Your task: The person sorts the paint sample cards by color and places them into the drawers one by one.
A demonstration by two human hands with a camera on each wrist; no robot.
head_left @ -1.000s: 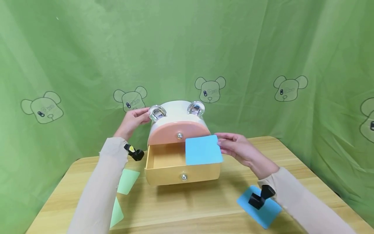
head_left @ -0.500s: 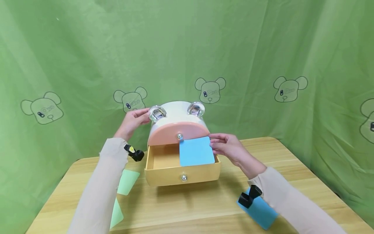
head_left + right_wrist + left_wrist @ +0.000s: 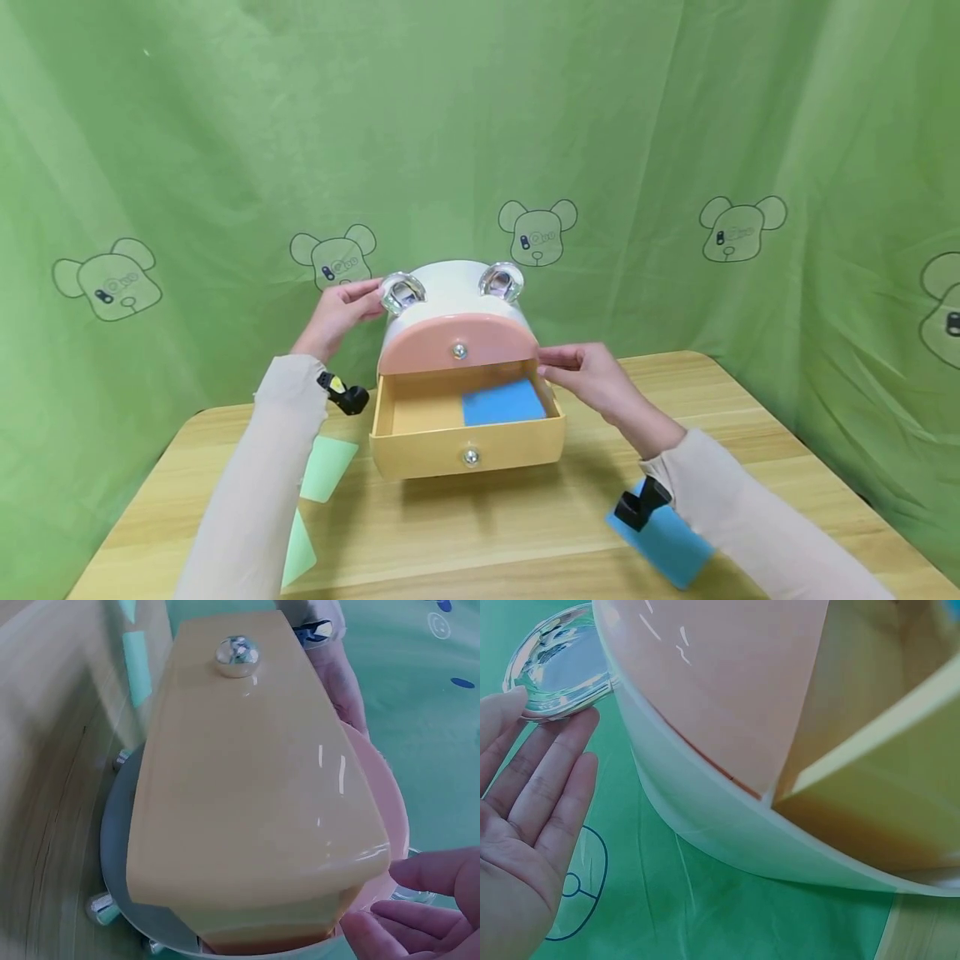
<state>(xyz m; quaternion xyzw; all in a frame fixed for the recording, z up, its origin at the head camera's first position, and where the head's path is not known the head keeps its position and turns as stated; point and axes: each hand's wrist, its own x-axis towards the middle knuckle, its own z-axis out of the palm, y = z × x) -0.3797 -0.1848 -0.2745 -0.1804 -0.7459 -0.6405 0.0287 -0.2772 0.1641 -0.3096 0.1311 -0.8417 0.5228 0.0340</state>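
Observation:
A rounded white drawer box [image 3: 453,287] with silvery ears stands on the table. Its lower yellow drawer [image 3: 423,457] is pulled out, while the pink upper drawer [image 3: 495,337] is closed. One blue card [image 3: 504,403] lies in the right part of the yellow drawer. My left hand [image 3: 341,315] holds the box's left ear [image 3: 559,671], thumb on its front and fingers at its lower edge in the left wrist view. Beside the right rim of the yellow drawer is my right hand [image 3: 596,382], its fingers loosely extended with nothing between them.
Another blue card [image 3: 671,542] lies on the table [image 3: 450,550] under my right forearm. Two pale green cards, a far one [image 3: 327,468] and a nearer one [image 3: 298,550], lie by my left forearm. A green curtain [image 3: 637,125] hangs behind.
My right hand moved left over the yellow drawer with the blue card and let it go; the card now lies inside. The left hand stayed on the ear.

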